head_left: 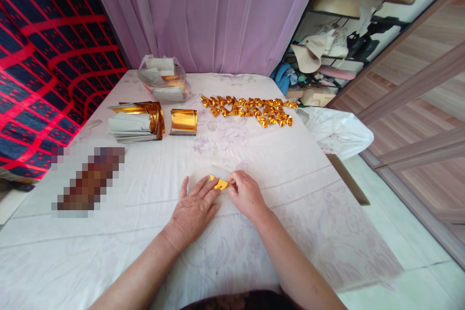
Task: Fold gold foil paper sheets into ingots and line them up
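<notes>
A partly folded sheet of gold foil paper [220,184] lies on the table in front of me, its pale backing showing at the far edge. My left hand [194,206] rests flat with fingers spread, its fingertips pressing the sheet's left side. With bent fingers, my right hand [247,193] pinches the sheet's right corner. Beyond my hands are rows of folded gold foil pieces [250,106]. A small stack of gold foil paper [183,122] sits left of them, beside a larger fanned stack [136,122] showing grey-white backs.
A clear plastic bag [163,77] with more paper stands at the table's back left. A pixelated patch [90,179] covers something at left. Off the right edge hangs a white plastic bag [337,131]. A shelf rack [327,48] and wooden doors [417,82] stand at right.
</notes>
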Tool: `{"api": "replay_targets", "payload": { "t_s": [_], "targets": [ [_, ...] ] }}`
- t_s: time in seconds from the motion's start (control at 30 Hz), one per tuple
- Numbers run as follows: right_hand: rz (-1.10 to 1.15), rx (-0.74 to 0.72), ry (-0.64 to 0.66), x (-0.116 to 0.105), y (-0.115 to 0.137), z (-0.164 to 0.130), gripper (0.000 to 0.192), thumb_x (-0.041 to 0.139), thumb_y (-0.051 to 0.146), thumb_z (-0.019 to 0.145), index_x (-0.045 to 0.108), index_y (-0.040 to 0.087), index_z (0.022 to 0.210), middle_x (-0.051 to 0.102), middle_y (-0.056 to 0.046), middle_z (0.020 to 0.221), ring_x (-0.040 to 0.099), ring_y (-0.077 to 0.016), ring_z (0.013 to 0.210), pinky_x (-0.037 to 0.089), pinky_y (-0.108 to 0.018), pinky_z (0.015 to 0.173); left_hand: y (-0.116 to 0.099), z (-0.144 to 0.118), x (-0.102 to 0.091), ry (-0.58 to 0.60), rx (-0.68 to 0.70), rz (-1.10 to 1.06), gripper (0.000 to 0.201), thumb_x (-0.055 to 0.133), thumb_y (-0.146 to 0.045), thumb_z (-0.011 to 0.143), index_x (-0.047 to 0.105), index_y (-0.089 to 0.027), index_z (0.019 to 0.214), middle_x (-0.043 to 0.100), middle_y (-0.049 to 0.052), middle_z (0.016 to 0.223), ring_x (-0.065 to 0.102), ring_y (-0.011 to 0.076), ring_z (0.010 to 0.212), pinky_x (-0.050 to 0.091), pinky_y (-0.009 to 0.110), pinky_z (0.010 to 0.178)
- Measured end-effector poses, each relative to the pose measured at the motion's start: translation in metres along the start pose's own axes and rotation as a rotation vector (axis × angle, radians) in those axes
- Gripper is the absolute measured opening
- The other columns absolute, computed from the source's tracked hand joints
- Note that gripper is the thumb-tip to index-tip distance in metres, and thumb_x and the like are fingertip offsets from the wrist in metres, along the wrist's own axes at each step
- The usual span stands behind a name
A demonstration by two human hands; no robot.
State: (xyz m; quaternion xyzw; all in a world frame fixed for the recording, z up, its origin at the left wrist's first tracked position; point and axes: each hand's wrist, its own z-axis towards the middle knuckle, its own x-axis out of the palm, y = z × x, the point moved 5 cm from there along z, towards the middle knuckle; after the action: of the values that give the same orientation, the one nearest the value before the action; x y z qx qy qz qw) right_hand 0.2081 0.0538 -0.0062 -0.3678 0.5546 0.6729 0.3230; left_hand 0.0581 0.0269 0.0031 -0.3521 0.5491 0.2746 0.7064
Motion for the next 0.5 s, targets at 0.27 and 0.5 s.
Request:
{"api": "replay_targets", "payload": {
  "t_s": [0.27, 0.5],
  "targets": [
    [0.027, -0.092, -0.032, -0.003, 0.003, -0.008, 0.031, 0.045, 0.004, 0.080, 0.065, 0.022, 0.096, 0.060, -0.003, 0.093, 0.058, -0.0157, 0.088, 0.045, -0.026, 0.081, 0.001, -0.001, 0.000, -0.002, -0.006, 0.002, 0.031, 0.047, -0.029, 0.094, 0.056, -0.027, 0.124, 0.055, 0.004, 0.140, 0.045, 0.0253, 0.133, 0.017, 0.061, 0.114],
    [-0.130, -0.140, -0.006, -0.001, 0.011, -0.014, 0.036, 0.048, 0.005, 0.082, 0.068, 0.023, 0.107, 0.061, -0.005, 0.096, 0.057, -0.0177, 0.087, 0.047, -0.028, 0.079, 0.001, -0.001, 0.000, -0.005, -0.002, -0.001, 0.034, 0.046, -0.027, 0.094, 0.055, -0.027, 0.127, 0.054, 0.005, 0.140, 0.045, 0.0252, 0.133, 0.017, 0.060, 0.115]
  ]
}}
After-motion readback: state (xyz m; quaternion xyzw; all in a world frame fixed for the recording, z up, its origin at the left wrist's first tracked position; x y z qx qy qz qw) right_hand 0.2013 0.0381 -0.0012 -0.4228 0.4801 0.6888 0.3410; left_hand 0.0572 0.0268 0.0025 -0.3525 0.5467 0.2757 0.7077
